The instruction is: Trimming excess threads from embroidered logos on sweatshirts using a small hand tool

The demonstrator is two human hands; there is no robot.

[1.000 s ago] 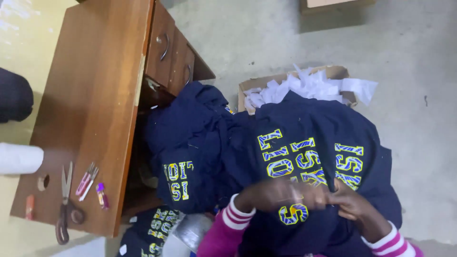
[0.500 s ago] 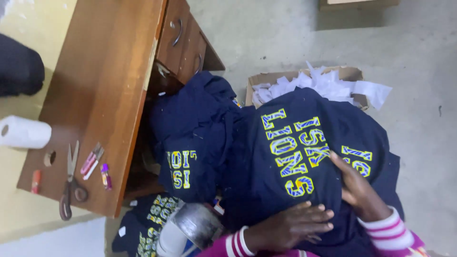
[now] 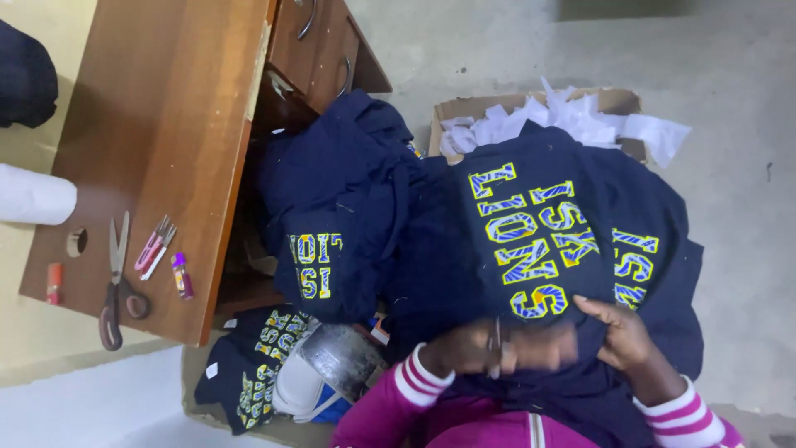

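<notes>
A navy garment (image 3: 539, 216) with yellow and blue appliqué letters lies spread over my lap. My left hand (image 3: 485, 348) is blurred at the garment's near edge, closed around a thin metal tool (image 3: 496, 347) that could be small snips. My right hand (image 3: 622, 332) rests on the same garment just right of the letters, its fingers pinching a fold of the cloth. Both wrists show pink sleeves with white-striped cuffs.
More navy lettered garments (image 3: 332, 207) are heaped to the left, and another (image 3: 257, 365) lies in a box on the floor. A cardboard box (image 3: 531, 112) holds white scraps. The wooden desk (image 3: 182, 124) carries scissors (image 3: 116, 282), pink snips (image 3: 153, 247), a small purple tube (image 3: 182, 275) and a white roll (image 3: 33, 195).
My left hand has come up from the lower edge to the lettering and is now blurred with motion. My right hand has shifted slightly toward me on the garment.
</notes>
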